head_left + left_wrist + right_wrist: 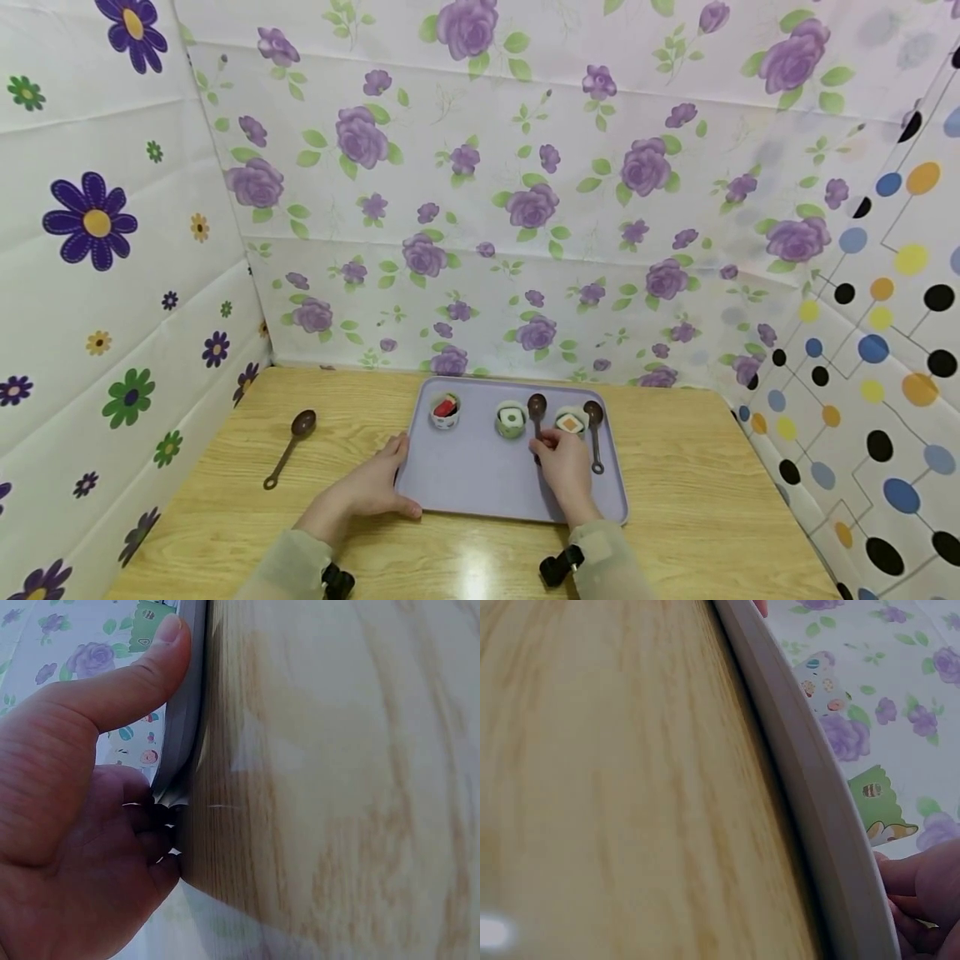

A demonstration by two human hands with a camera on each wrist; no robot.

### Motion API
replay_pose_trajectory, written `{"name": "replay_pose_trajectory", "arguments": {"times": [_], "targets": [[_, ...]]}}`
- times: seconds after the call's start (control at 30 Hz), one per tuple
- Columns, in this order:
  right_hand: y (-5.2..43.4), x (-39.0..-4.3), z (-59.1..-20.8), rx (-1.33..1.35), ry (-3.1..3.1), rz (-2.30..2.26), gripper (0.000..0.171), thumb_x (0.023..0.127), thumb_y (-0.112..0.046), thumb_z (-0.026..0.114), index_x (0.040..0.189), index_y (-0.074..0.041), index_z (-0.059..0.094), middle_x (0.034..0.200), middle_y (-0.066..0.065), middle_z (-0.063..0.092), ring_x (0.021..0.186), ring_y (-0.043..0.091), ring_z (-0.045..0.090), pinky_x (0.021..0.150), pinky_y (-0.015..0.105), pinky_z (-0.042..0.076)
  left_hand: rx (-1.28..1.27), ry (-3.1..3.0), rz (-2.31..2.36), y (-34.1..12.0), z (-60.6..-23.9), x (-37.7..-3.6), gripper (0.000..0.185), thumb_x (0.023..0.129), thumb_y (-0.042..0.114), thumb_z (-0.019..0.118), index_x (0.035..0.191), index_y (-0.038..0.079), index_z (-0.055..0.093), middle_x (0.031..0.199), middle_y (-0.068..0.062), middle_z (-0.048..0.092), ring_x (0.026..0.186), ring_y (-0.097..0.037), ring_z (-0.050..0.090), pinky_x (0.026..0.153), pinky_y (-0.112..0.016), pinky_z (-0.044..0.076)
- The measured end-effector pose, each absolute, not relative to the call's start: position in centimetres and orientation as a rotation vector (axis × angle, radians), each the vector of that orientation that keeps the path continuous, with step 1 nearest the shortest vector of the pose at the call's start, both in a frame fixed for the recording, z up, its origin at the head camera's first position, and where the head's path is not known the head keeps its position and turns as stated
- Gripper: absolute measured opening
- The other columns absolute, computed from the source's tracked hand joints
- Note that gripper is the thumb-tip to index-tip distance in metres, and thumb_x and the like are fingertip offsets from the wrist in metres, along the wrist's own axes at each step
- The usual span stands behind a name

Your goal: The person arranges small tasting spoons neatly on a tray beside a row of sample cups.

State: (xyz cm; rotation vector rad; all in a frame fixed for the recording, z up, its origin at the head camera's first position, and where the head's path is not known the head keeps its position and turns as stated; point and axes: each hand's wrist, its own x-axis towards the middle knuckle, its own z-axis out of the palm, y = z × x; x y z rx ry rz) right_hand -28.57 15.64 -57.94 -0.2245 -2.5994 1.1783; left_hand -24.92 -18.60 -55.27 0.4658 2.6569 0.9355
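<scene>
A brown spoon (536, 407) lies on the lavender tray (480, 483), bowl toward the back. My right hand (566, 467) pinches its handle; in the right wrist view that hand (926, 900) shows past the tray's front wall. My left hand (371, 483) holds the tray's front left corner, thumb along the front rim and fingers at the left side, as the left wrist view also shows. Three small cups stand along the tray's back: one with red pieces (445, 411), one with a white-topped piece (512, 419), one with an orange-diamond piece (571, 421).
A second brown spoon (595, 437) lies at the tray's right side, beside the rightmost cup. Left of the tray, a third brown spoon (291, 446) lies on the wooden table (697, 483). Patterned cloth walls (480, 250) enclose the back and both sides.
</scene>
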Motion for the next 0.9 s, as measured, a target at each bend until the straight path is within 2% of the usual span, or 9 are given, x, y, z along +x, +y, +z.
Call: {"name": "replay_pose_trajectory", "arguments": {"times": [0.57, 0.9], "targets": [[16.2, -28.3, -57.6, -0.178, -2.634, 1.167, 0.019, 0.094, -0.019, 0.085, 0.104, -0.003, 0.084, 0.082, 0.000, 0.075, 0.076, 0.015, 0.068, 0.066, 0.035, 0.056, 0.459, 2.641, 0.960, -18.5, -55.0, -24.7, 0.133, 0.075, 0.039, 0.099, 0.165, -0.012, 0.017, 0.173, -0.033, 0.011, 0.159, -0.051, 0.013, 0.127, -0.062, 0.019], [17.8, -28.2, -57.6, -0.080, -2.667, 1.234, 0.027, 0.099, -0.027, 0.080, 0.113, -0.005, 0.083, 0.100, 0.007, 0.080, 0.093, 0.026, 0.074, 0.080, 0.047, 0.060, 0.451, 2.637, 0.957, -18.6, -55.2, -24.8, 0.133, 0.075, 0.040, 0.099, 0.166, -0.010, 0.017, 0.173, -0.032, 0.011, 0.159, -0.051, 0.014, 0.127, -0.062, 0.020]]}}
